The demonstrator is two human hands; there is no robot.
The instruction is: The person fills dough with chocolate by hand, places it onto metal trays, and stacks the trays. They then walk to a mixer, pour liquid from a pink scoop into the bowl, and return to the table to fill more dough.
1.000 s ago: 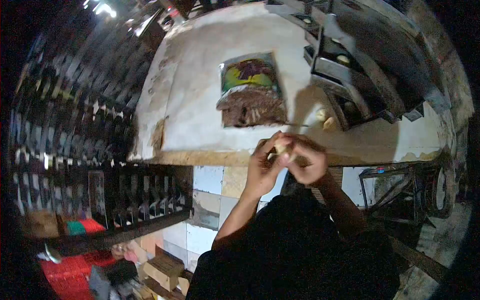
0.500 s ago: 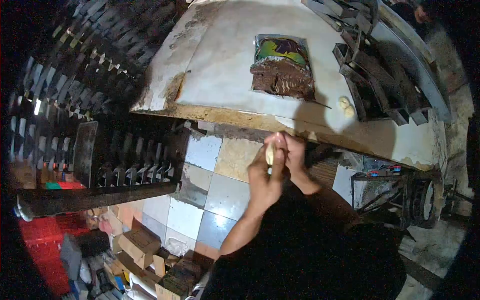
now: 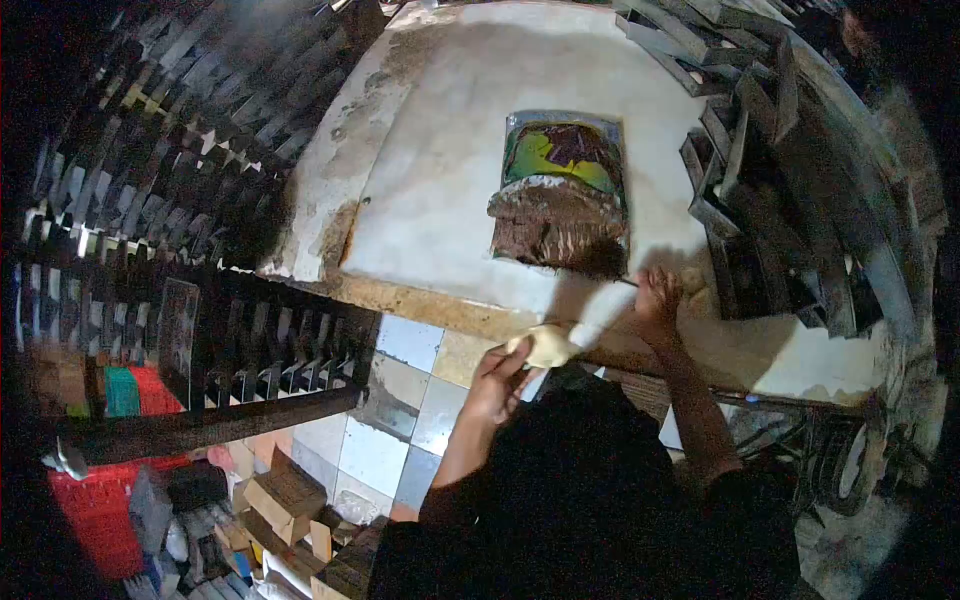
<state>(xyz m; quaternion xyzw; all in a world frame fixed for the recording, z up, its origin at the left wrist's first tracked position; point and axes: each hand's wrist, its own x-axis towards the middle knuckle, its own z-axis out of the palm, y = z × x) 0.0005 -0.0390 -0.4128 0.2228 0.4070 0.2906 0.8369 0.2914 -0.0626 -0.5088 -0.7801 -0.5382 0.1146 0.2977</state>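
Note:
My left hand (image 3: 497, 380) pinches a flattened piece of pale dough (image 3: 549, 347) by its side, just off the table's front edge. My right hand (image 3: 657, 300) is over the table with its fingers curled round the end of a thin dark stick-like tool (image 3: 624, 282). The other end of that tool reaches to the brown, paste-like filling (image 3: 555, 228), which lies on an opened green and purple packet (image 3: 565, 155). Pale dough lumps (image 3: 693, 284) lie in shadow beside my right hand.
The worn white table (image 3: 430, 220) has a chipped front edge. Dark metal moulds (image 3: 745, 190) are stacked along its right side. Racks of dark slats (image 3: 150, 200) stand at left. Cardboard boxes (image 3: 285, 500) and a red crate (image 3: 100, 520) are on the lower left.
My hands have separated. The dough, pressed between both hands before, now lies flatter in my left hand. My right hand has moved right and forward onto the tool. The view has tilted up.

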